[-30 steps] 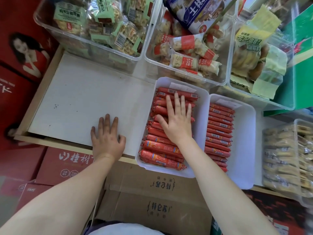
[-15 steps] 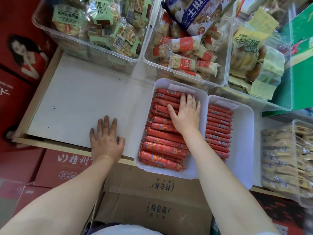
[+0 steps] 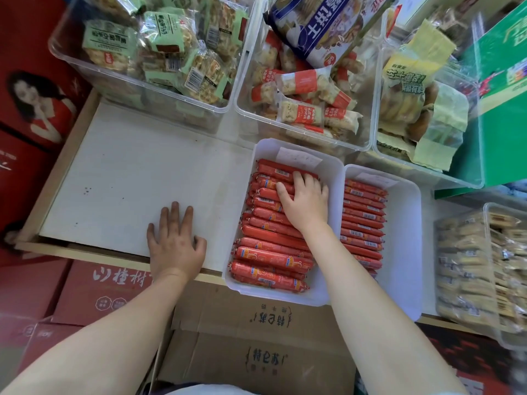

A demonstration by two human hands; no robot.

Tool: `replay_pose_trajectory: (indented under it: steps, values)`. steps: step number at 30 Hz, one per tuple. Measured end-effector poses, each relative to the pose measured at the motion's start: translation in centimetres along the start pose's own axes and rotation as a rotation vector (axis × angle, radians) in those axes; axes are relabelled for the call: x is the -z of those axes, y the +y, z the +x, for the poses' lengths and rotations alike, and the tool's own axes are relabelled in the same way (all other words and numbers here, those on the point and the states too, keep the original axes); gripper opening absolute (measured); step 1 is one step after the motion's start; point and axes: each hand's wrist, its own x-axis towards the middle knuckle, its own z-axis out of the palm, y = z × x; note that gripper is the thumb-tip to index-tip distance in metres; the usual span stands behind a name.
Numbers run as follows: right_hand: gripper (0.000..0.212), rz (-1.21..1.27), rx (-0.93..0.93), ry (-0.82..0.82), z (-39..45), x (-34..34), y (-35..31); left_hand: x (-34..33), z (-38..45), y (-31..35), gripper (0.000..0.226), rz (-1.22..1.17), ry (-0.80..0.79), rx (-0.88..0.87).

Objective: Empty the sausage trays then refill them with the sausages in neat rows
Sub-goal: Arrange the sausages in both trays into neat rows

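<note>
Hands first: the left hand lies flat, fingers spread, on the bare white surface just beside the nearer sausage tray, while the right hand curls its fingers down over the red sausages at the tray's far end, seemingly gathering some. Both this tray and the second tray to its right are full, so emptying looks barely begun. Next move, I'd say: close on a bundle, lift it clear, and set it on the open surface without scattering the rows.
</note>
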Motion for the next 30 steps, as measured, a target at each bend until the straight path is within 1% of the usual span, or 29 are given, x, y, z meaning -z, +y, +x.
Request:
replay_pose_trajectory:
  steps: [3,5,8,12,13,15,17,19,25,27,30]
  values:
    - [0.077,0.009,0.074,0.003,-1.3,-0.2,-0.2,-0.1,0.0,-0.1,0.07,0.002,-0.005,-0.003]
    - [0.079,0.006,0.123,-0.019,-2.4,-0.8,-0.6,0.0,0.0,-0.1,0.07,-0.008,0.0,-0.003]
    - [0.081,0.004,0.111,-0.052,-1.8,-1.1,-0.7,0.0,0.1,0.0,0.07,-0.006,0.0,0.0]
    - [0.08,-0.035,0.021,-0.038,0.1,-0.6,-1.1,0.0,0.0,0.0,0.07,0.001,-0.006,0.0]
    - [0.081,-0.016,0.023,-0.02,-0.4,-0.6,-1.4,0.1,0.0,0.0,0.07,0.0,-0.01,0.002]
    - [0.081,0.03,0.084,0.015,-2.3,-0.9,-1.8,0.1,-0.1,0.0,0.07,0.004,-0.016,0.0]
    - [0.081,0.019,0.139,-0.009,-4.3,-1.6,-1.9,0.1,0.0,0.0,0.07,0.004,-0.017,-0.003]
    - [0.08,0.006,0.14,-0.033,-4.8,-2.0,-1.8,0.1,-0.1,0.0,0.07,0.002,-0.02,-0.004]
    - [0.073,-0.015,0.144,-0.036,0.4,-1.3,-1.3,0.0,-0.1,0.0,0.071,0.008,-0.012,-0.002]
    - [0.072,-0.023,0.148,-0.006,0.8,-1.1,-1.5,0.0,0.0,0.0,0.07,0.004,-0.01,-0.001]
    - [0.073,0.057,0.161,0.117,-2.1,-0.9,-1.7,0.0,0.0,-0.1,0.07,0.004,-0.006,-0.008]
